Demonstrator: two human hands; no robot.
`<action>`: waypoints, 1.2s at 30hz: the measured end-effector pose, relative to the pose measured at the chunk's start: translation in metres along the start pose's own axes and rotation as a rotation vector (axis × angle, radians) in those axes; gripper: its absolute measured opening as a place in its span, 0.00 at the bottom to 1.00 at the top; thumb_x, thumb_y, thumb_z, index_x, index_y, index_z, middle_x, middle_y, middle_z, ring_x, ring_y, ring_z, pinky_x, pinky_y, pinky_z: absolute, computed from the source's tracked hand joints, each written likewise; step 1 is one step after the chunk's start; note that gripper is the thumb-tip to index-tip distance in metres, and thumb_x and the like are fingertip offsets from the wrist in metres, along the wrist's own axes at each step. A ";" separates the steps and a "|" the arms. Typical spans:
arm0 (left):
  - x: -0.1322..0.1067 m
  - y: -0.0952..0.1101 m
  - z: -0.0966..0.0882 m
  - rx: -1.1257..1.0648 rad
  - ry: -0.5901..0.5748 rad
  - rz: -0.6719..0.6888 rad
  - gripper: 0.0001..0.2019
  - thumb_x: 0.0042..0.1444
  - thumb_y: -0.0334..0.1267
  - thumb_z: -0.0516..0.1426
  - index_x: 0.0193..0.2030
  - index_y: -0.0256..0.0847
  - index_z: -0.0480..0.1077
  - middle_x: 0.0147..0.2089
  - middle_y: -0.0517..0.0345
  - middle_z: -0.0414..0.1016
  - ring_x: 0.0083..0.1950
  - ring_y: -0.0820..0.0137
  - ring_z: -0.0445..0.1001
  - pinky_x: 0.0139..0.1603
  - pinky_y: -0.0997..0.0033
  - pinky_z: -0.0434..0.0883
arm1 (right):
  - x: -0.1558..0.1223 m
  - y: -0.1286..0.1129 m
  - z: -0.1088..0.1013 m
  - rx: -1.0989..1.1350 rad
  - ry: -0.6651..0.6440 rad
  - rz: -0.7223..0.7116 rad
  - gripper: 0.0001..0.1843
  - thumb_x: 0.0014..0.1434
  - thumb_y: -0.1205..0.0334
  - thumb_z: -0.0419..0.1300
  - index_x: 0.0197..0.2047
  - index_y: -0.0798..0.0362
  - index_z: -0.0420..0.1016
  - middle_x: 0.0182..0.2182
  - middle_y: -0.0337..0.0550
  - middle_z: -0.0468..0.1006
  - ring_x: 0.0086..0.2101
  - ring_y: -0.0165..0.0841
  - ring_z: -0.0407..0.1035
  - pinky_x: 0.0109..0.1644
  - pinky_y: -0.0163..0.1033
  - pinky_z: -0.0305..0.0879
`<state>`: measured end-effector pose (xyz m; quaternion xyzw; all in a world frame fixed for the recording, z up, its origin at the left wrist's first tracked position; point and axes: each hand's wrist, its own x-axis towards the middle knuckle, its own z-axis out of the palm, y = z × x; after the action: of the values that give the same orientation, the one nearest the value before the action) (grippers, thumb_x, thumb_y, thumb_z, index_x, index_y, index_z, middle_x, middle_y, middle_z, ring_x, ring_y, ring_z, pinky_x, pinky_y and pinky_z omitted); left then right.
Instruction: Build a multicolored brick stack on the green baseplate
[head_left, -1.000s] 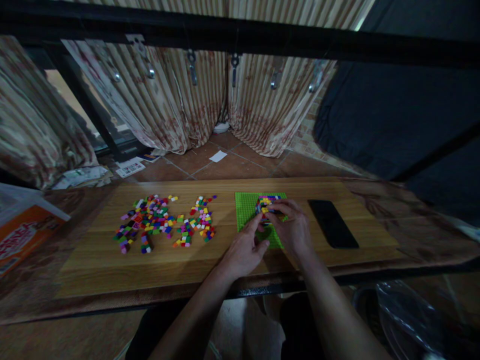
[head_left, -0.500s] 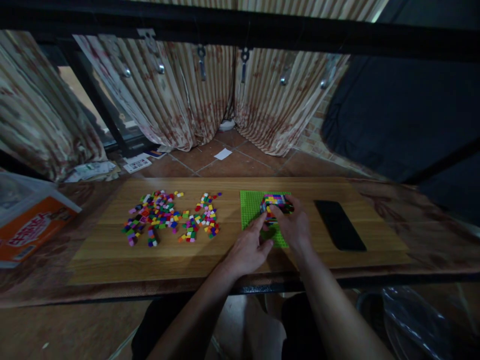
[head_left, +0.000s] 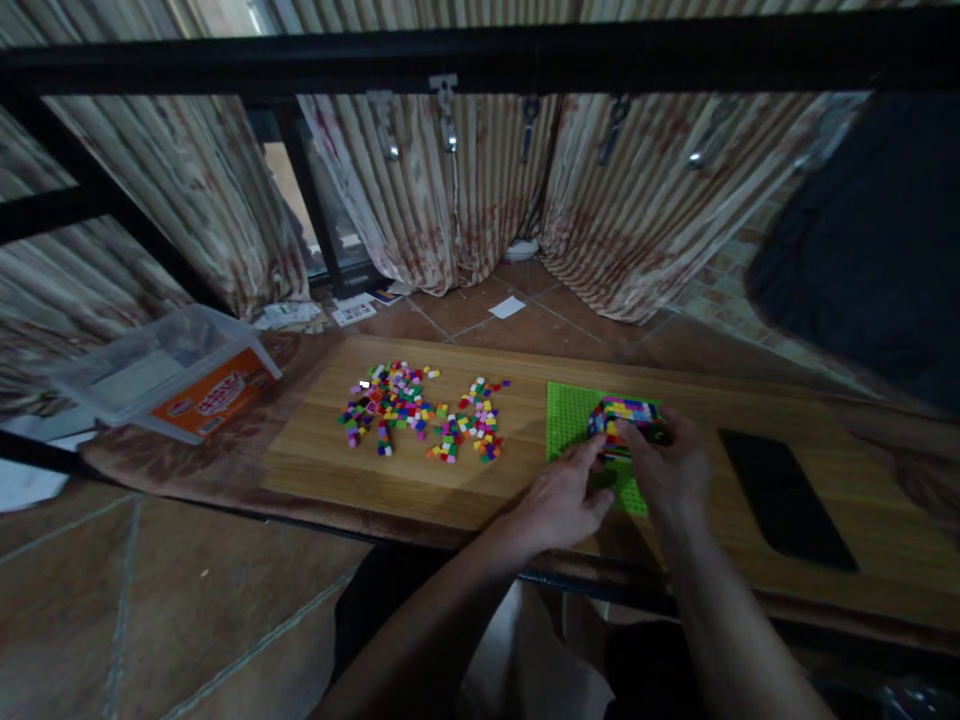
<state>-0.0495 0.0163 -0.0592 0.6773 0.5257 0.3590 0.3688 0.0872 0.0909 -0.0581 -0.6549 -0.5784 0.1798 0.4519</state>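
A small block of multicoloured toy bricks [head_left: 628, 410] stands on a green studded baseplate [head_left: 564, 415]. My right hand [head_left: 675, 470] is closed around its right side, the thumb pressing on the front and the other fingers partly hidden behind. My left hand [head_left: 559, 505] reaches in from the left. Its stretched fingertips touch the front left corner of the brick block, while the thumb stays apart, low over the baseplate. Both hands cover part of the block's front.
Many loose coloured bricks [head_left: 401, 400] lie scattered on the left of the wooden board [head_left: 450, 505]. A dark flat phone-like slab [head_left: 784, 495] lies right of the baseplate. A clear plastic tub with an orange label [head_left: 217, 395] stands at far left. A black bar [head_left: 480, 65] crosses above.
The view has turned left, so everything shifts right in the picture and more of the plastic tub shows. Both hands keep about the same position on the brick block.
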 end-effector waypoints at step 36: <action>-0.034 -0.052 -0.114 0.714 0.348 -0.345 0.13 0.51 0.27 0.54 0.42 0.40 0.75 0.46 0.50 0.74 0.49 0.63 0.71 0.55 0.65 0.66 | -0.064 -0.052 0.069 -0.051 -0.566 -0.475 0.16 0.61 0.57 0.53 0.47 0.55 0.75 0.40 0.49 0.77 0.36 0.38 0.72 0.42 0.43 0.67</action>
<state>-0.1789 0.0065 -0.0548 0.5939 0.7768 0.1967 0.0720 -0.0128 0.0550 -0.0714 -0.4379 -0.8207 0.2294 0.2865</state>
